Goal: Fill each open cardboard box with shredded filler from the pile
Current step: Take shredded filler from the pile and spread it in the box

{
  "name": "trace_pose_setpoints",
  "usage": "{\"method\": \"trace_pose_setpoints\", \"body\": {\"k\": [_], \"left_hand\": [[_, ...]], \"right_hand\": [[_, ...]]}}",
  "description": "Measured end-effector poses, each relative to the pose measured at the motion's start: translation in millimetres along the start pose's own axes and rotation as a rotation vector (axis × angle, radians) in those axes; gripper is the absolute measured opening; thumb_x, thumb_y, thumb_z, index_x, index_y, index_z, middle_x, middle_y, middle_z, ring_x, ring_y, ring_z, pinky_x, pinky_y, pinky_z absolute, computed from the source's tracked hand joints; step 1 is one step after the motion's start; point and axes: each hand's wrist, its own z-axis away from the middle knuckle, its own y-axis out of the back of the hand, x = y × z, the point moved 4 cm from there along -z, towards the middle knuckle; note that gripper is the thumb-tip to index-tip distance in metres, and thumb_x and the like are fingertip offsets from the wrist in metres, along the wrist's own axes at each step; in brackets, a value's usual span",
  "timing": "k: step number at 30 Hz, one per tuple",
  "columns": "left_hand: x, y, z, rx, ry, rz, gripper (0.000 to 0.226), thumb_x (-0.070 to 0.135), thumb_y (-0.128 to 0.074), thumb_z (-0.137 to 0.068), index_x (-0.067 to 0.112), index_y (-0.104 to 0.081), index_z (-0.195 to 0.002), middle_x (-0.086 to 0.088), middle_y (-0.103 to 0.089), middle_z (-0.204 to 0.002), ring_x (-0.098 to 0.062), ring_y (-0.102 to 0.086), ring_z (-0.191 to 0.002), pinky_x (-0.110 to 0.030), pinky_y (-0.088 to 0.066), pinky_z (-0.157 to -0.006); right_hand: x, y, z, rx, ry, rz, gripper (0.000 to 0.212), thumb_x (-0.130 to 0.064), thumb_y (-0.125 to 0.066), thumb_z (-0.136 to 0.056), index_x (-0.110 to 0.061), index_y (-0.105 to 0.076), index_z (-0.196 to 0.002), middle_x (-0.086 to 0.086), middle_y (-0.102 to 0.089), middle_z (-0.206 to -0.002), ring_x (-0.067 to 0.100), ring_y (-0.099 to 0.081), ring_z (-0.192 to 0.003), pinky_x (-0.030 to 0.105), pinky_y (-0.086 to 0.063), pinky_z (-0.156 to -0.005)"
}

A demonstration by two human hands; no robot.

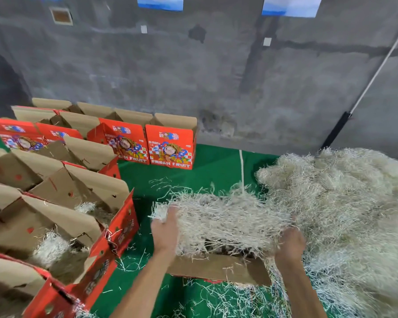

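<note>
Both hands [164, 228] [290, 241] clasp wiry, seemingly papery filler [223, 223].

Matt brown cardboard boxes [83, 203] with glossy red print — wispy shredded-paper filler [345, 203], rough concrete wall [193, 65].

The filler bundle [223, 223] hides the fingers of both hands and most of the box [218, 269] beneath it.

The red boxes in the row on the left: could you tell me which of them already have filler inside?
The two open boxes nearest the camera: one holds a pale clump, and the next one back has a smaller tuft. The boxes farther back show only bare cardboard inside.
</note>
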Motion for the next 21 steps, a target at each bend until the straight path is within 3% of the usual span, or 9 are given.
{"method": "trace_pose_setpoints", "body": {"k": [3,6,8,10,11,14,17,19,21], "left_hand": [[-2.5,-15.0,11.9,-0.17,-0.006,-0.091,0.115,0.091,-0.041,-0.07,0.015,-0.025,-0.154,-0.01,-0.027,-0.158,-0.027,-0.037,-0.138,-0.053,-0.026,-0.113],[-7.0,-39.2,27.8,-0.368,-0.073,-0.131,0.101,0.095,-0.025,-0.073,0.037,-0.018,-0.155,0.008,-0.017,-0.162,-0.01,-0.019,-0.145,-0.045,-0.012,-0.117],[-7.7,-41.8,20.7,-0.32,-0.063,-0.132,0.097,0.092,-0.014,-0.077,0.033,-0.028,-0.154,0.001,-0.035,-0.156,-0.014,-0.034,-0.142,-0.038,-0.017,-0.118],[-8.7,-39.3,17.6,-0.27,-0.116,-0.247,0.085,0.085,-0.011,-0.084,0.03,-0.059,-0.128,0.006,-0.066,-0.096,0.001,-0.064,-0.086,-0.028,-0.042,-0.097],[-10.1,-40.8,18.8,-0.281,-0.132,-0.302,0.073,0.08,-0.015,-0.089,0.028,-0.062,-0.109,0.012,-0.052,-0.068,0.006,-0.052,-0.055,-0.022,-0.047,-0.074],[-13.1,-38.9,15.1,-0.242,-0.136,-0.267,0.049,0.049,-0.041,-0.101,0.007,-0.064,-0.09,0.013,-0.033,-0.045,-0.004,-0.031,-0.035,-0.019,-0.03,-0.04],[3.5,-11.2,-9.8,-0.007,-0.191,-0.208,0.05,0.039,-0.05,-0.101,0.01,-0.048,-0.061,0.002,-0.036,-0.044,-0.011,-0.033,-0.034,-0.023,-0.028,-0.04],[13.7,7.8,-21.9,0.129,-0.211,-0.181,0.048,0.037,-0.048,-0.103,-0.002,-0.057,-0.075,-0.012,-0.046,-0.053,-0.018,-0.05,-0.041,-0.029,-0.043,-0.044],[15.9,8.3,-24.1,0.079,-0.244,-0.211,0.044,0.039,-0.05,-0.101,-0.004,-0.057,-0.102,-0.009,-0.048,-0.057,-0.021,-0.051,-0.049,-0.04,-0.05,-0.047]], "right_hand": [[6.8,-14.5,4.9,-0.105,-0.011,0.068,0.016,0.001,-0.04,-0.098,-0.001,-0.055,-0.093,0.009,-0.054,-0.081,0.016,-0.056,-0.069,0.022,-0.055,-0.055],[15.5,-54.6,33.6,-0.367,0.008,0.096,0.034,-0.01,-0.04,-0.101,-0.022,-0.053,-0.13,0.01,-0.066,-0.11,0.022,-0.065,-0.089,0.043,-0.06,-0.076],[16.1,-68.2,44.3,-0.424,0.023,0.186,0.055,-0.014,-0.039,-0.1,-0.025,-0.027,-0.152,0.005,-0.048,-0.139,0.024,-0.056,-0.116,0.047,-0.048,-0.098],[16.0,-77.1,50.4,-0.469,-0.005,0.252,0.06,-0.022,-0.045,-0.098,-0.025,-0.019,-0.152,0.003,-0.043,-0.14,0.024,-0.051,-0.119,0.045,-0.047,-0.097],[19.0,-80.7,53.5,-0.523,-0.018,0.304,0.06,-0.028,-0.049,-0.096,-0.028,-0.021,-0.149,0.002,-0.045,-0.139,0.026,-0.053,-0.119,0.047,-0.046,-0.098],[23.2,-89.5,63.1,-0.715,0.077,0.378,0.015,-0.027,-0.054,-0.094,-0.026,-0.056,-0.109,0.01,-0.061,-0.092,0.014,-0.057,-0.076,0.055,-0.051,-0.071],[11.5,-65.0,38.1,-0.448,0.125,0.131,0.013,-0.02,-0.052,-0.1,-0.012,-0.058,-0.093,0.004,-0.057,-0.075,0.008,-0.052,-0.056,0.041,-0.05,-0.058],[7.6,-39.6,11.1,-0.274,0.037,-0.057,0.021,-0.023,-0.051,-0.103,-0.004,-0.055,-0.108,0.007,-0.066,-0.103,0.014,-0.066,-0.08,0.043,-0.058,-0.082],[8.3,-27.3,-5.0,-0.298,0.024,0.008,0.036,-0.03,-0.048,-0.105,0.002,-0.052,-0.122,0.01,-0.061,-0.117,0.016,-0.066,-0.089,0.039,-0.06,-0.082]]}}
